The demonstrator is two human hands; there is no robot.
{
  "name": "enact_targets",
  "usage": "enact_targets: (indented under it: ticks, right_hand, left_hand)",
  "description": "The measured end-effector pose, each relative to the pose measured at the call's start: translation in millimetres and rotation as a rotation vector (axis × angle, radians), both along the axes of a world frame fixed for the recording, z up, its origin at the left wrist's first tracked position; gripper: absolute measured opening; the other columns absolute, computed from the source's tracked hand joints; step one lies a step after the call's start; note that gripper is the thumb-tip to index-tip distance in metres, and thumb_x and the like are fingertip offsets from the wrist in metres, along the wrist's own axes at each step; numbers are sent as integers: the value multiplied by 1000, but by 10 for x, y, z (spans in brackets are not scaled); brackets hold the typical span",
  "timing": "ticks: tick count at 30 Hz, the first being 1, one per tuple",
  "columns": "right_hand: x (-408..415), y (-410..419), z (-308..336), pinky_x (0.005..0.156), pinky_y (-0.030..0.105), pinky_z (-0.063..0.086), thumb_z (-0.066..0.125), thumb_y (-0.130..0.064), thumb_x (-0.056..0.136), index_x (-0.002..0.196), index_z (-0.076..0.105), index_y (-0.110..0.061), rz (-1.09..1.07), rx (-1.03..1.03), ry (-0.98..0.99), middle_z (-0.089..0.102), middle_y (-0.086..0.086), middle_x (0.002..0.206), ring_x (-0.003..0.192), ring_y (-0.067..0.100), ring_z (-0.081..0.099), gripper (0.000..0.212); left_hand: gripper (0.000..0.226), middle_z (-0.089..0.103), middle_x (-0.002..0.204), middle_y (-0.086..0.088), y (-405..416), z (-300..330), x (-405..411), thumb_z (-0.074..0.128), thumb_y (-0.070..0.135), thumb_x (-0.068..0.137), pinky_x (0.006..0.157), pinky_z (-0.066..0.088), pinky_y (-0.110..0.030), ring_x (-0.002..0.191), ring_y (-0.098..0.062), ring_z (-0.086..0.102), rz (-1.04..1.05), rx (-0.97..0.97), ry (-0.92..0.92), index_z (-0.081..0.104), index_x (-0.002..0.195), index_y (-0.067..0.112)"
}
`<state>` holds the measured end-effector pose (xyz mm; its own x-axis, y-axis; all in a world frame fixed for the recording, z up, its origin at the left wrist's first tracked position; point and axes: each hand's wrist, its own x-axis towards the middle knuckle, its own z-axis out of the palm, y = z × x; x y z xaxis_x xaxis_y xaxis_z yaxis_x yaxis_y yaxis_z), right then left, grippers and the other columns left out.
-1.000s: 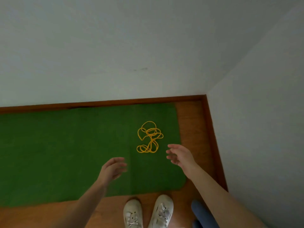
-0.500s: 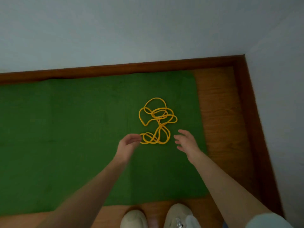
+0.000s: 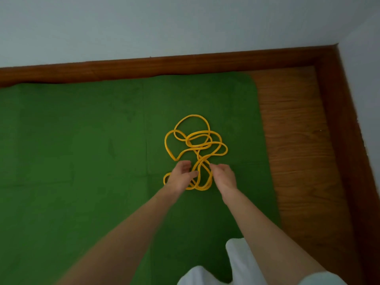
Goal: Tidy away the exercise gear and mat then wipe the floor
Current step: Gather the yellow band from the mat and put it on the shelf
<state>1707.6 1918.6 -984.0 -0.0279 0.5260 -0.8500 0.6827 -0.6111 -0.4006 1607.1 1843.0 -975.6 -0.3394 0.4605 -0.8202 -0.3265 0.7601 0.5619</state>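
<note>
Both hands' fingers (image 3: 186,165) touch the yellow rope's (image 3: 195,140) near loops.

The exercise mat (image 3: 82,151) is green and matt, with a fine, slightly rough foam-like grain and faint straight creases pressed into it. On it lies the yellow cord (image 3: 197,145) — smooth, rubbery or plastic-looking, with a soft sheen along its loops. The floor (image 3: 298,151) beside the mat is wood, or wood-look board, warm brown with a plain streaked grain and a low sheen. The skirting board (image 3: 164,64) is darker reddish wood, smoother and a little glossy. The wall (image 3: 144,23) above it is painted — pale, flat and matt. White cloth (image 3: 240,262) at the lower edge looks soft and dull.
</note>
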Motion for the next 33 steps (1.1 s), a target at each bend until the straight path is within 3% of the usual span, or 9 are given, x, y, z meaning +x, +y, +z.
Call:
enact_targets:
  ticks: [4, 7, 10, 14, 16, 19, 26, 30, 33]
  right_hand:
    - [10, -55, -12, 96, 35, 41, 42, -22, 98, 120, 58, -7, 43, -12, 35, 60, 12, 118, 106, 26, 55, 31]
    - [-3, -165, 6, 97, 42, 46, 45, -18, 97, 96, 63, -20, 45, -70, 101, 66, 7, 107, 104, 26, 60, 19]
    - [0, -286, 88, 94, 38, 49, 49, -15, 96, 106, 63, -17, 28, -61, 143, 66, 4, 108, 102, 23, 62, 17]
    - [74, -409, 315, 78, 22, 53, 52, -6, 94, 118, 61, -10, -52, -25, 245, 65, 3, 105, 92, 15, 62, 26]
    - [123, -463, 476, 77, 21, 53, 54, -1, 92, 120, 59, -7, -45, -6, 285, 65, 4, 105, 92, 15, 63, 30]
    - [112, -557, 774, 90, 35, 52, 60, -1, 88, 116, 61, -8, 14, 57, 293, 67, 8, 109, 98, 20, 64, 29]
    - [27, -588, 1790, 57, 14, 52, 68, 1, 81, 92, 60, -10, 61, 149, 363, 67, 4, 82, 69, 13, 65, 18]
    - [-15, -633, 2543, 54, 9, 47, 70, 1, 79, 91, 65, -10, 95, 257, 361, 65, -1, 78, 67, 6, 62, 17]
    - [-42, -710, 3153, 63, 20, 54, 72, -4, 79, 90, 65, -13, 95, 294, 358, 68, 3, 83, 73, 15, 66, 17]
  left_hand:
    - [41, 54, 129, -8, -38, -41, -3, 49, 5, 93, 86, 39, -28, 113, -23, 52, 67, 1, 7, 44, 133, 5]
    - [26, 62, 105, -7, -80, -10, 72, 48, 9, 95, 81, 43, -22, 100, -21, 56, -7, 9, -50, 53, 120, 9]
    - [13, 61, 81, 2, -76, 110, 196, 47, 11, 96, 61, 45, -9, 75, -10, 57, -73, 41, -81, 58, 98, 17]
    - [16, 64, 90, -9, -173, 257, 222, 47, 14, 96, 77, 47, -22, 81, -18, 59, -91, 66, -68, 61, 104, 9]
    - [18, 66, 95, -10, -245, 381, 217, 49, 13, 95, 82, 47, -24, 88, -20, 61, -91, 70, -61, 61, 107, 6]
    - [18, 62, 89, -4, -370, 686, 213, 50, 5, 93, 67, 46, -10, 77, -10, 58, -19, 128, -22, 57, 109, 2]
    - [15, 59, 85, -3, -520, 1694, 109, 42, 2, 97, 63, 48, -10, 67, -4, 58, -39, 271, -40, 50, 110, 3]
    - [14, 58, 79, -6, -571, 2459, -13, 42, 2, 97, 55, 45, -9, 53, 3, 59, -74, 315, -75, 50, 108, 3]
    - [13, 62, 81, -2, -631, 3058, -80, 44, 9, 97, 59, 45, -11, 59, 2, 61, -108, 317, -56, 55, 103, 10]
